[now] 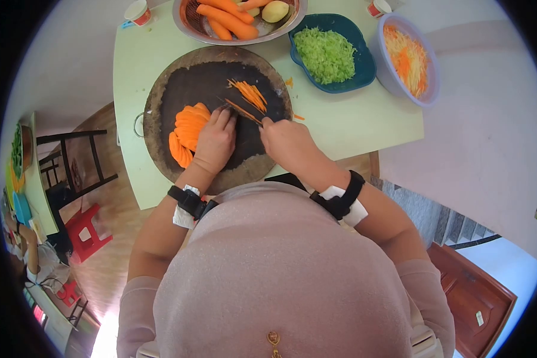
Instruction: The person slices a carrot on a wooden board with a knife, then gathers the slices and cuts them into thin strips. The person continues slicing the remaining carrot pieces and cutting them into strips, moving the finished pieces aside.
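From my remote station I looked down over the person's head and shoulders onto a pale green bench. On it lay a round dark cutting board, worn lighter at its rim. The left hand was pressed flat on a stack of carrot slices at the left part of the board, with the fingers bent over the right edge of the stack, so it was holding the slices down and was not clenched. The right hand was closed around the handle of a knife; the handle itself was hidden inside the fist, and the thin blade pointed up and to the left, just beside the fingertips of the left hand. A small heap of carrot strips lay on the board just beyond the blade, apart from the stack. Both wrists carried black straps with white pads.

At the far edge of the bench stood a metal bowl with whole carrots and one potato. To the right of it was a blue dish filled with green shreds, and further right a pale bowl with mixed orange and light shreds. A red stool stood on the wooden floor at the left.
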A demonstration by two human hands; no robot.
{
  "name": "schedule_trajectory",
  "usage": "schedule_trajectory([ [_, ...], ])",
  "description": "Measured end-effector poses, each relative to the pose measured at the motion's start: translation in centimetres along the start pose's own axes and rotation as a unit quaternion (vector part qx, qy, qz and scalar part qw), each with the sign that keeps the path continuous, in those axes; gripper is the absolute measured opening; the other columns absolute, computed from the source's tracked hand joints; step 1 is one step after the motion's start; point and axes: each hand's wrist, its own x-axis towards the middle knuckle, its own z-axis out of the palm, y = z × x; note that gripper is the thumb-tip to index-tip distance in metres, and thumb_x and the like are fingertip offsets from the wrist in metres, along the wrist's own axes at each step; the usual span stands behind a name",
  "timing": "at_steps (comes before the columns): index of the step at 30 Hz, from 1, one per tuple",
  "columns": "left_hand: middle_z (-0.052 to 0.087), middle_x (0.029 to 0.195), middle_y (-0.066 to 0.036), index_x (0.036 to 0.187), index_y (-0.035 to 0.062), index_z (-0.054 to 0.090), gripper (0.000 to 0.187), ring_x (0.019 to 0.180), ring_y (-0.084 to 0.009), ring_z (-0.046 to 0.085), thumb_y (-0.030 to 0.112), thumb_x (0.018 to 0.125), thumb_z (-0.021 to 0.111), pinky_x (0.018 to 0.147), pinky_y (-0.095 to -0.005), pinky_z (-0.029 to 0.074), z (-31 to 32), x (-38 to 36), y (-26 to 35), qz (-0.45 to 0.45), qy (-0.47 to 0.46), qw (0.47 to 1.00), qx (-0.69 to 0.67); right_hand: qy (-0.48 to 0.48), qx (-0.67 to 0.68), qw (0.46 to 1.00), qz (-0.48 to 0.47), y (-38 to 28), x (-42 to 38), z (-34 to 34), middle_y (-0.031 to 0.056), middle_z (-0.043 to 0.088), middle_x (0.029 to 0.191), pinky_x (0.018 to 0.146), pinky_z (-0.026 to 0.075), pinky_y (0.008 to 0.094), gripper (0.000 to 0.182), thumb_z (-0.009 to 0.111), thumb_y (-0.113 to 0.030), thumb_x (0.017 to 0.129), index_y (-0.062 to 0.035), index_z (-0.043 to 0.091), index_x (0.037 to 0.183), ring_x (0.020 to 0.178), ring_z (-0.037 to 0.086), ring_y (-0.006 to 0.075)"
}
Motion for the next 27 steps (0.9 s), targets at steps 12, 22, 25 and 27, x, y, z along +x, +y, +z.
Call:
schedule_trajectory([
  [12, 0.055, 0.113, -0.017, 0.11, -0.0085, 0.059, 0.038, 0.111, -0.0316, 0.052, -0.001, 0.072, 0.06, 0.095, -0.0351, 0.047, 0.0, -0.2, -0.2, 0.003, -0.002, 1.0, -0.004, -0.017, 0.015, 0.999, 0.032, -0.6, -1.8, -1.6, 0.0185, 0.06, 0.061, 0.056, 0.051, 0.0457, 0.022, 0.053, -0.022, 0.093, -0.0033, 0.058, 0.083, 0.061, 0.063, 0.0375],
  [22, 0.055, 0.11, -0.016, 0.104, -0.006, 0.061, 0.034, 0.111, -0.0314, 0.052, 0.0, 0.071, 0.061, 0.092, -0.035, 0.048, 0.0, -0.1, -0.2, 0.001, 0.003, 1.0, 0.001, -0.01, -0.018, 1.0, -0.001, -0.4, -2.2, -1.1, 0.0167, 0.06, 0.057, 0.052, 0.051, 0.0426, 0.018, 0.056, -0.018, 0.09, -0.0011, 0.057, 0.083, 0.056, 0.064, 0.035],
  [25, 0.056, 0.11, -0.016, 0.104, -0.0059, 0.062, 0.034, 0.111, -0.0314, 0.052, 0.0, 0.071, 0.061, 0.092, -0.0347, 0.048, 0.2, -0.4, -0.3, -0.008, -0.009, 1.0, 0.003, -0.019, -0.016, 1.0, 0.007, -0.9, -1.3, -0.5, 0.0178, 0.063, 0.061, 0.055, 0.052, 0.0424, 0.014, 0.056, -0.013, 0.086, 0.0008, 0.059, 0.084, 0.059, 0.066, 0.0343],
  [27, 0.056, 0.111, -0.016, 0.107, -0.0059, 0.061, 0.035, 0.111, -0.0309, 0.053, 0.0, 0.072, 0.061, 0.091, -0.0344, 0.049, 0.2, -0.4, -0.3, -0.007, -0.011, 1.0, 0.005, -0.023, -0.016, 1.0, 0.014, -1.3, -0.2, -0.2, 0.019, 0.065, 0.065, 0.058, 0.054, 0.0423, 0.012, 0.057, -0.008, 0.081, 0.0027, 0.06, 0.085, 0.062, 0.067, 0.0335],
])
